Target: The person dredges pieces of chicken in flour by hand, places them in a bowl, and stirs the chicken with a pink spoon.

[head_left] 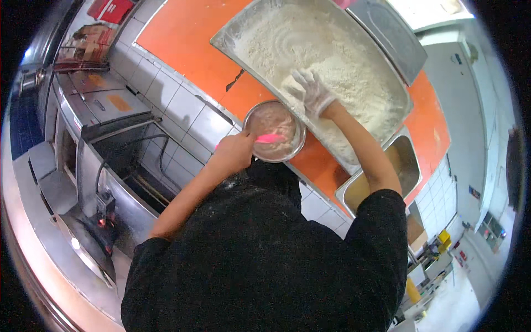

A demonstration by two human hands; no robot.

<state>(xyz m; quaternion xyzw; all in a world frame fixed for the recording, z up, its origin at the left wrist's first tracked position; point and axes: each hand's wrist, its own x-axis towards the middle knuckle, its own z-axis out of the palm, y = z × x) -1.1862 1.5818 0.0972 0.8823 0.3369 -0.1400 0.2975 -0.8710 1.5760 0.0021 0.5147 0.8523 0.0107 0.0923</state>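
Note:
My left hand (235,152) is closed at the near-left rim of a round metal bowl (301,145). A bright pink utensil (270,138) runs through that hand, its flat end reaching into the bowl; whether it is a spoon or a spatula I cannot tell. Wet, pale pinkish-brown pieces (273,119) fill the bowl. In a clear glove dusted white, my right hand (314,93) rests on the flour with fingers spread. The pale flour (354,72) lies in a large rectangular metal tray (239,62), heaped and hollowed in places.
The tray stands on an orange tabletop (182,33). A smaller metal pan (354,193) sits near my right forearm, and a grey metal lid or tray (390,39) adjoins the far right side. To the left is a steel fryer-like appliance (127,160) with an open basin; white tiles (171,105) lie between.

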